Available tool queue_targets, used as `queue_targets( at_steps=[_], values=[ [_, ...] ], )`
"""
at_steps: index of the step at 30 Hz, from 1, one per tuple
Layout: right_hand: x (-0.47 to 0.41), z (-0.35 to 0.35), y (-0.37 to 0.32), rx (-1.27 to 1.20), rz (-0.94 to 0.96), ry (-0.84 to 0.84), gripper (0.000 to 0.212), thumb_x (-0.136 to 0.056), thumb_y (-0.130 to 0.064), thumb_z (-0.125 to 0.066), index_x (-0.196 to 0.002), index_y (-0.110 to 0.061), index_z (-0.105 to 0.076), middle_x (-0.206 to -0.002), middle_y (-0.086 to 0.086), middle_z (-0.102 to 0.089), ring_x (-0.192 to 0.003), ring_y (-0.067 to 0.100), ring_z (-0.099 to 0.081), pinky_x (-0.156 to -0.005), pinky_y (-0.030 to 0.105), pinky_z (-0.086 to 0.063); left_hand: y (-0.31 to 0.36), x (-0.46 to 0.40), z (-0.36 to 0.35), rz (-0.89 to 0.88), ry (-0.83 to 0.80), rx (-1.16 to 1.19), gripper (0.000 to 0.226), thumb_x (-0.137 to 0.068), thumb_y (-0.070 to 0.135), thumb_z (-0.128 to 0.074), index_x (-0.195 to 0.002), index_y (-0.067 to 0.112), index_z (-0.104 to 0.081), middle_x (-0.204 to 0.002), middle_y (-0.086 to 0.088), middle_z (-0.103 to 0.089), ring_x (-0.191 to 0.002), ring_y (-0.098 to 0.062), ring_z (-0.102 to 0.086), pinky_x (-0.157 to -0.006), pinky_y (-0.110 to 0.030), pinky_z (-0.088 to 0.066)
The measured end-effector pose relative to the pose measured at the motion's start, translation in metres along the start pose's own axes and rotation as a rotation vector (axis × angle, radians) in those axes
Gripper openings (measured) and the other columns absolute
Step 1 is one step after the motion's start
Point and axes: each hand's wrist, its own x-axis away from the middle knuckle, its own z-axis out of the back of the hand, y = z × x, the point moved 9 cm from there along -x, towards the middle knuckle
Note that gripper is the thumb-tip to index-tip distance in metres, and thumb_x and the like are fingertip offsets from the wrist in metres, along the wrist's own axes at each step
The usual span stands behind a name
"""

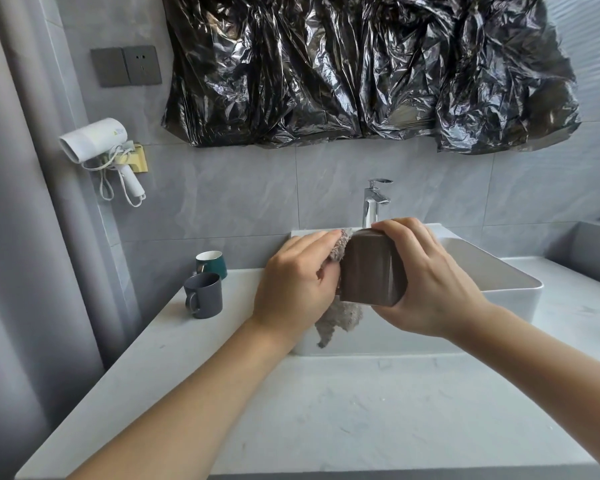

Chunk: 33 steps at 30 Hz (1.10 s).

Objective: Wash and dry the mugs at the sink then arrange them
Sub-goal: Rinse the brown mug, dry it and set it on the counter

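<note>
A brown mug (373,268) lies on its side in the air in front of the white basin (510,292), gripped by my right hand (426,275) around its right side. My left hand (295,282) presses a fuzzy grey-brown cloth (340,317) against the mug's left end; the cloth's tail hangs below. The mug's handle and opening are hidden. Two more mugs stand upright on the counter at the left: a dark grey mug (203,295) in front and a green mug (211,265) with a white inside behind it.
A chrome tap (374,201) stands behind the basin. The pale marble counter (343,410) runs wide in front. A white hair dryer (99,147) hangs on the left wall. Black plastic sheeting (361,67) covers the wall above.
</note>
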Motion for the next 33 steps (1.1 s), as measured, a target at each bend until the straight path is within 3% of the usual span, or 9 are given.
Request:
queue_targets(
  at_steps=[3, 10, 13, 16, 21, 24, 27, 30, 33],
  values=[
    [-0.006, 0.001, -0.002, -0.021, 0.022, 0.009, 0.072, -0.074, -0.041, -0.068, -0.129, 0.003, -0.052, -0.118, 0.014, -0.055, -0.105, 0.031, -0.054, -0.093, 0.034, -0.045, -0.01, 0.004, 0.004, 0.206, 0.096, 0.271, 0.037, -0.085, -0.005, -0.056, -0.116, 0.007, -0.072, -0.11, -0.002, -0.073, -0.102, -0.012, -0.067, -0.091, -0.027, -0.053],
    [0.005, -0.01, 0.024, -0.324, -0.111, -0.036, 0.092, -0.064, -0.037, -0.067, -0.144, -0.005, -0.035, -0.126, 0.002, -0.049, -0.11, -0.002, -0.048, -0.097, 0.009, -0.037, -0.021, 0.009, 0.003, 0.381, 0.166, 0.374, 0.034, -0.088, -0.005, -0.057, -0.113, 0.012, -0.075, -0.106, 0.006, -0.074, -0.099, -0.002, -0.067, -0.091, -0.02, -0.051],
    [0.011, -0.011, 0.032, -0.405, -0.155, -0.034, 0.084, -0.063, -0.037, -0.068, -0.135, -0.006, -0.041, -0.113, -0.003, -0.054, -0.098, 0.004, -0.053, -0.083, 0.011, -0.044, -0.03, 0.011, -0.011, 0.46, 0.074, 0.448, 0.033, -0.09, -0.002, -0.056, -0.11, 0.016, -0.076, -0.095, 0.004, -0.076, -0.085, 0.002, -0.064, -0.081, -0.023, -0.054],
    [0.011, -0.012, 0.028, -0.427, -0.142, -0.037, 0.082, -0.063, -0.039, -0.068, -0.135, -0.009, -0.042, -0.116, -0.01, -0.053, -0.102, -0.001, -0.052, -0.083, 0.008, -0.039, -0.037, 0.017, -0.026, 0.544, -0.034, 0.546, 0.034, -0.09, -0.002, -0.055, -0.109, 0.017, -0.076, -0.091, 0.005, -0.077, -0.079, -0.001, -0.062, -0.074, -0.024, -0.054],
    [0.018, -0.014, 0.031, -0.375, -0.095, 0.02, 0.074, -0.072, -0.033, -0.064, -0.133, 0.001, -0.042, -0.121, 0.009, -0.054, -0.111, 0.014, -0.054, -0.093, 0.018, -0.041, -0.05, 0.027, -0.046, 0.715, -0.084, 0.766, 0.025, -0.091, 0.001, -0.061, -0.108, 0.012, -0.076, -0.101, -0.004, -0.077, -0.089, -0.013, -0.067, -0.084, -0.032, -0.055],
    [0.019, -0.009, 0.036, -0.335, -0.117, 0.107, 0.068, -0.075, -0.031, -0.054, -0.13, 0.008, -0.044, -0.118, 0.011, -0.055, -0.103, 0.019, -0.054, -0.094, 0.018, -0.039, -0.044, 0.028, -0.047, 0.796, -0.006, 0.903, 0.016, -0.092, 0.002, -0.063, -0.101, 0.007, -0.076, -0.101, -0.021, -0.074, -0.085, -0.021, -0.064, -0.086, -0.04, -0.054],
    [0.018, -0.005, 0.043, -0.328, -0.158, 0.158, 0.065, -0.075, -0.032, -0.048, -0.127, 0.006, -0.044, -0.113, 0.005, -0.053, -0.098, 0.015, -0.051, -0.09, 0.013, -0.038, -0.057, 0.03, -0.039, 0.985, 0.251, 1.034, 0.014, -0.093, 0.003, -0.061, -0.092, 0.01, -0.073, -0.093, -0.018, -0.073, -0.084, -0.027, -0.065, -0.083, -0.046, -0.055],
    [0.024, -0.001, 0.053, -0.307, -0.186, 0.172, 0.065, -0.075, -0.035, -0.049, -0.126, 0.004, -0.046, -0.11, 0.004, -0.055, -0.094, 0.015, -0.052, -0.087, 0.013, -0.039, -0.08, 0.016, -0.008, 0.871, 0.391, 0.86, 0.024, -0.089, 0.008, -0.064, -0.081, 0.028, -0.075, -0.088, -0.001, -0.075, -0.084, -0.02, -0.069, -0.084, -0.042, -0.058],
    [0.026, -0.002, 0.056, -0.274, -0.195, 0.173, 0.063, -0.075, -0.035, -0.051, -0.125, 0.003, -0.049, -0.109, 0.004, -0.057, -0.094, 0.015, -0.054, -0.087, 0.012, -0.039, -0.047, -0.006, -0.008, 0.571, 0.155, 0.565, 0.03, -0.083, 0.004, -0.067, -0.098, 0.03, -0.072, -0.095, 0.004, -0.074, -0.088, -0.01, -0.068, -0.085, -0.023, -0.053]
  ],
)
